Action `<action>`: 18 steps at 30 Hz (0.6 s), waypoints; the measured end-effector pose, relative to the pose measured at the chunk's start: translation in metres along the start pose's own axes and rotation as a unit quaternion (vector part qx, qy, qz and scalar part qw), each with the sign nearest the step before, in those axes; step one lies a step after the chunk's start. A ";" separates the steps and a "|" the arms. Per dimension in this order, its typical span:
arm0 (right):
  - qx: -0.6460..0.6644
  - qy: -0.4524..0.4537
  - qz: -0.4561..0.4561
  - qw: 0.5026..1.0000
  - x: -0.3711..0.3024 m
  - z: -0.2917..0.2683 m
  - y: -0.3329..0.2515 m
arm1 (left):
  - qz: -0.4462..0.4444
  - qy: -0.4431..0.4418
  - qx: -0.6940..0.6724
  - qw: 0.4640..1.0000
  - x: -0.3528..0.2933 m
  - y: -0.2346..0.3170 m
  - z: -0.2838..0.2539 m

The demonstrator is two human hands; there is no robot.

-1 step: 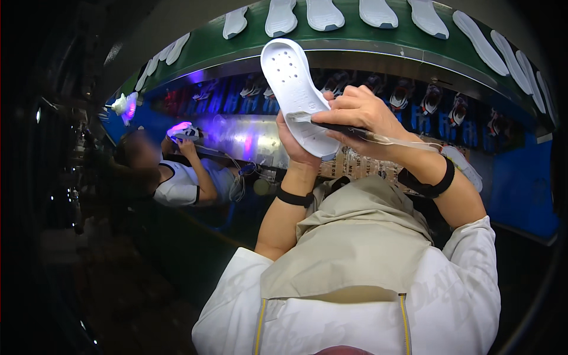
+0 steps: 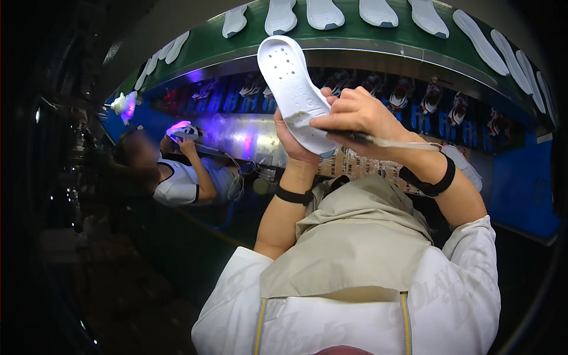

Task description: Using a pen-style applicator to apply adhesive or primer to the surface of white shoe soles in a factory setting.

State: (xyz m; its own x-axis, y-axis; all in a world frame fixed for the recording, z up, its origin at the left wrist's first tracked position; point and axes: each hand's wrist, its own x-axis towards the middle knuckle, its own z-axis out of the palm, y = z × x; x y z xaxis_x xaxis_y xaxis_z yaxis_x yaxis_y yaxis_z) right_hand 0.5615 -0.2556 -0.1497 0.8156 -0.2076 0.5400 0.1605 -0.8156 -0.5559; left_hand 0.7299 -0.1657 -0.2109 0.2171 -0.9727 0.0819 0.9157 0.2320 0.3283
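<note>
A white shoe sole [image 2: 290, 74] with small holes at its far end is tilted up in front of me. My left hand [image 2: 290, 139] is closed round its near end from the left and below. My right hand [image 2: 364, 115] grips a dark pen-shaped tool [image 2: 355, 136], from which a clear tube trails back along the wrist. The tool's tip is hidden under my fingers. One right fingertip lies at the sole's middle, beside a greyish, glossy-looking patch [image 2: 299, 117] on its surface.
A green conveyor belt [image 2: 349, 36] curves across the far side, carrying several white soles [image 2: 378, 13]. Below it stand racks with shoes [image 2: 432, 97]. A white shoe [image 2: 464, 168] lies past my right forearm. At left, a co-worker [image 2: 177, 183] holds a shoe [image 2: 184, 130] under purple light.
The tool has drawn back toward me, and its tip has slipped from view. The greyish patch on the sole is now uncovered. The sole has shifted slightly up and left.
</note>
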 end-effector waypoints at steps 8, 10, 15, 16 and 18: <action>0.042 -0.037 -0.038 0.998 -0.003 -0.006 -0.004 | -0.006 -0.071 0.010 0.997 0.010 0.023 0.012; 0.078 -0.103 -0.078 0.989 -0.001 -0.013 -0.009 | -0.012 -0.073 0.016 0.997 0.011 0.030 0.012; 0.061 -0.049 -0.005 0.997 -0.005 -0.017 -0.009 | -0.032 -0.073 0.063 0.995 0.014 0.034 0.023; 0.052 -0.067 -0.031 0.996 -0.007 -0.014 -0.003 | -0.018 -0.069 0.091 0.993 0.017 0.034 0.023; 0.076 -0.125 -0.061 0.987 -0.005 -0.020 -0.008 | -0.028 -0.065 0.116 0.991 0.018 0.038 0.025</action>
State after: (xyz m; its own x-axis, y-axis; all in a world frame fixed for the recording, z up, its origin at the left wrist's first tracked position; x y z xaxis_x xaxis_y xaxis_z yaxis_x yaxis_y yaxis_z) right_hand 0.5449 -0.2586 -0.1353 0.8938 0.0412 0.4467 0.3311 -0.7324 -0.5950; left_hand 0.7601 -0.1745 -0.1731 0.1093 -0.9788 0.1735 0.8197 0.1875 0.5413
